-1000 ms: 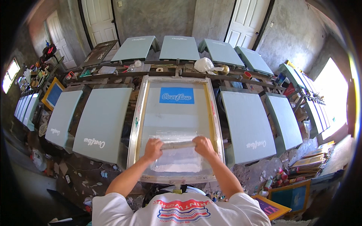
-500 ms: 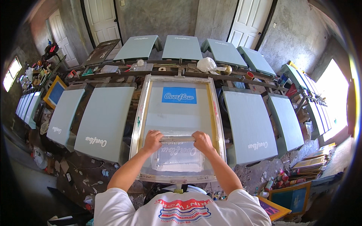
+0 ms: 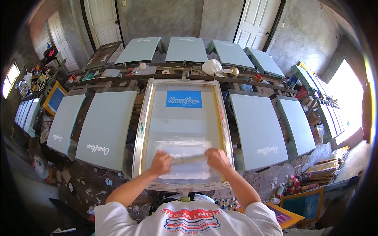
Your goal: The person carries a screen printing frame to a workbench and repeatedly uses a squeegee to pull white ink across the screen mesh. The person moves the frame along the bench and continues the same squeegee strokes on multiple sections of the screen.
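A screen-printing frame (image 3: 227, 135) with pale mesh lies flat before me, over a light green-grey panel that shows dimly through it. My left hand (image 3: 160, 163) and my right hand (image 3: 219, 160) are closed around the two ends of a squeegee (image 3: 189, 159), which spans the near half of the mesh. White ink (image 3: 180, 144) forms a rectangular patch around the squeegee, partly covering script lettering. The squeegee and fingers are slightly blurred. A blue rectangle with script lettering (image 3: 184, 99) sits at the mesh's far end.
Light green-grey printed panels flank the frame, such as one on the left (image 3: 105, 129) and one on the right (image 3: 258, 129). More stand behind a metal rail (image 3: 130, 77) carrying a white plastic bag (image 3: 212, 67). Yellow-edged screens (image 3: 303, 205) and ink bottles lie low at right.
Both hands have drawn the squeegee toward me over the mesh. A white ink patch now shows beyond it. The view has shifted slightly.
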Motion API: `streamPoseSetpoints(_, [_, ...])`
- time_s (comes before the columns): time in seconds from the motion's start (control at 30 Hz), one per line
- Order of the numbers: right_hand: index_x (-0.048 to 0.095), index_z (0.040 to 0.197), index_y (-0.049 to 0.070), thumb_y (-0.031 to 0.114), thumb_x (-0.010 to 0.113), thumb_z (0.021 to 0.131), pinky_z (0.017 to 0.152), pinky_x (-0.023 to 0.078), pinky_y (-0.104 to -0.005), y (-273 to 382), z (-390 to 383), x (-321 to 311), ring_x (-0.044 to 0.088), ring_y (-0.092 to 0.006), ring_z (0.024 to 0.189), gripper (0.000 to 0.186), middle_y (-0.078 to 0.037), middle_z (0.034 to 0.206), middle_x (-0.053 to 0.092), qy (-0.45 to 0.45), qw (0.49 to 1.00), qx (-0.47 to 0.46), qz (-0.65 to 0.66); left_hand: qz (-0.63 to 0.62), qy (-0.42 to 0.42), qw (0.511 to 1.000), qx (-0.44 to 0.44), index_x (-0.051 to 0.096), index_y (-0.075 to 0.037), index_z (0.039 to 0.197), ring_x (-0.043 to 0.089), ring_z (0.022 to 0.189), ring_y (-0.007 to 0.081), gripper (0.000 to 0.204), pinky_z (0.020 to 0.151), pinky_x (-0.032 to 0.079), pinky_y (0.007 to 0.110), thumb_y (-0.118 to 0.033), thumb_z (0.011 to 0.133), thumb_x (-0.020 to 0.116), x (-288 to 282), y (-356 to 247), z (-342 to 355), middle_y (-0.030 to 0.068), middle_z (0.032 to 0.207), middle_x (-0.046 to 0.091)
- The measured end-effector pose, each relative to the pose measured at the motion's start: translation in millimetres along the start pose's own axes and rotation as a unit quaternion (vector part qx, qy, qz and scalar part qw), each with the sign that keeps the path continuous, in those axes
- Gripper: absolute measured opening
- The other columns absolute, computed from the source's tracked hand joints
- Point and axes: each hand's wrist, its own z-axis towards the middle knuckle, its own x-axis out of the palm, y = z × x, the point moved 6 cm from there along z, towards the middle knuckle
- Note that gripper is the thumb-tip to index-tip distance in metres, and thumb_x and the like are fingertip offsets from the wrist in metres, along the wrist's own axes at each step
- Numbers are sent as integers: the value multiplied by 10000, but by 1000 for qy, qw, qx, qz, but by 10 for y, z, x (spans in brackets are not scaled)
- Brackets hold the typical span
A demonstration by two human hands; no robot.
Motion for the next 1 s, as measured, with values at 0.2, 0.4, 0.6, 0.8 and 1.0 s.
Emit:
streamPoseSetpoints(0.2, [740, 927, 60, 18, 648, 726, 805, 584, -480, -402, 412, 60, 700, -385, 951, 225, -156, 1039, 733, -83, 996, 20, 14, 29, -52, 998, -19, 668, -68, 865, 629, 856, 303, 309, 853, 439, 436, -17, 564, 717, 283, 345, 510, 81, 831, 600])
streamPoseSetpoints(0.4, [752, 995, 51, 37, 686, 666, 850, 601, -445, 159, -793, 239, 729, -330, 974, 336, -148, 1052, 757, 69, 996, 39, -47, -39, 39, 998, 28, 686, -76, 864, 627, 813, 299, 302, 806, 464, 468, -197, 593, 741, 35, -351, -415, 96, 806, 601])
streamPoseSetpoints(0.6, [732, 953, 27, 22, 685, 657, 801, 595, -469, 333, -546, 107, 717, -353, 918, 300, -158, 952, 736, 64, 997, -19, -33, -24, 19, 999, 34, 707, -70, 902, 648, 837, 296, 350, 808, 470, 461, -193, 576, 740, -134, -209, -352, 76, 818, 608])
streamPoseSetpoints(0.8, [732, 969, 13, -29, 633, 727, 869, 571, -467, -19, 656, 196, 688, -375, 993, 265, -162, 1039, 730, -45, 999, -16, -8, 50, -63, 995, -51, 707, -89, 902, 651, 903, 297, 329, 905, 455, 459, -18, 583, 741, 5, 717, 366, 76, 860, 631])
streamPoseSetpoints(1.0, [692, 998, 51, 33, 664, 733, 873, 578, -458, 255, -35, 443, 681, -346, 1030, 267, -133, 1049, 712, 16, 998, -54, -18, 37, -40, 998, 20, 681, -71, 864, 641, 836, 281, 349, 838, 484, 459, -117, 528, 759, -152, 176, -335, 78, 825, 600])
